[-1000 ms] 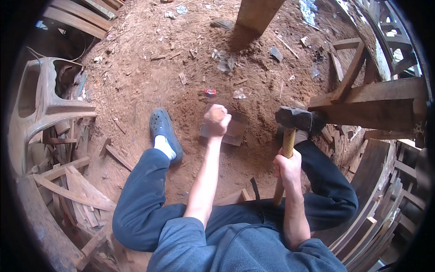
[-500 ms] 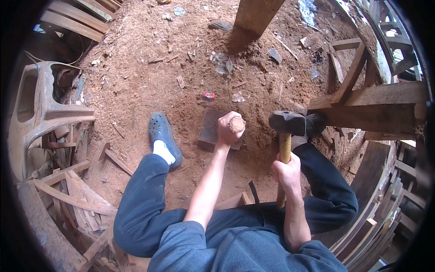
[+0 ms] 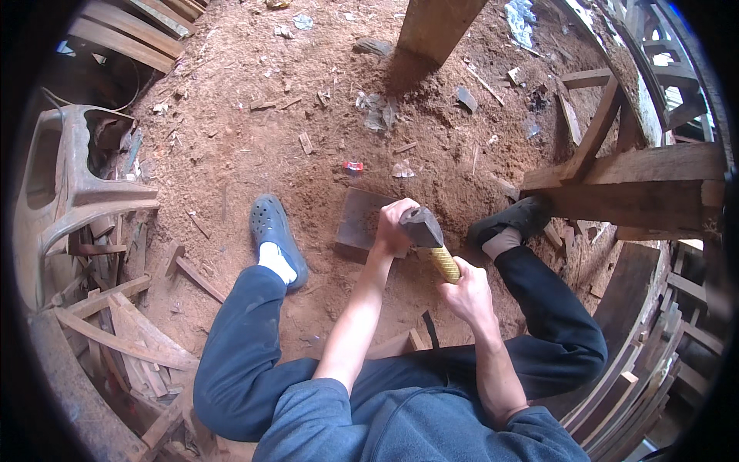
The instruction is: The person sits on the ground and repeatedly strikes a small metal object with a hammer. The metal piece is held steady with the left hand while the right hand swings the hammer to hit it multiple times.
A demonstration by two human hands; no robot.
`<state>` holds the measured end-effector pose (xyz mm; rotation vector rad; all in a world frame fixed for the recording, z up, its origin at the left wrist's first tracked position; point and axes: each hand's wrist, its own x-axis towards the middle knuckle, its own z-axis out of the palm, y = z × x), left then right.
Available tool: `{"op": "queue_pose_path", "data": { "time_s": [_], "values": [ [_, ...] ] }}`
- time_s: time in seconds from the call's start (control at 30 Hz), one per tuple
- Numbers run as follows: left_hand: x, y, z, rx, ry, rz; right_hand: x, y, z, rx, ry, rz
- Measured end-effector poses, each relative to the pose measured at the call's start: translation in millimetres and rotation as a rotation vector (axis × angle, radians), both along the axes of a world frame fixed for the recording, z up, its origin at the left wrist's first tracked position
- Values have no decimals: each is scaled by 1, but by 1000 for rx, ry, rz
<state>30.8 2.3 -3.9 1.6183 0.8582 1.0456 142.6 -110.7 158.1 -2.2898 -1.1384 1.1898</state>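
My left hand (image 3: 391, 231) is closed around a round wooden piece, now mostly hidden by the dark hammer head (image 3: 423, 226) over or on its top; whether they touch I cannot tell. My right hand (image 3: 467, 291) grips the yellow hammer handle (image 3: 443, 260) below the head. Under and behind my left hand, a flat brownish-grey block (image 3: 357, 219) lies on the sawdust-covered ground.
My clog-shod feet stand either side of the block. A small red wrapper (image 3: 353, 166) lies beyond it. An upright post (image 3: 435, 23) stands ahead, a timber frame (image 3: 616, 192) at right, a carved wooden piece (image 3: 77, 192) at left, and offcuts around me.
My right hand has swung the hammer leftward, its head now over the wooden piece in my left hand. My left hand moved a little right and down from where it was a second ago.
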Motion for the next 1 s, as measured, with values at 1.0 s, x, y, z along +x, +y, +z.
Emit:
{"op": "queue_pose_path", "data": {
  "time_s": [1.0],
  "values": [
    [-2,4,2,24,7,23,-16,-5,-32,-101,269,-189]
  ]
}}
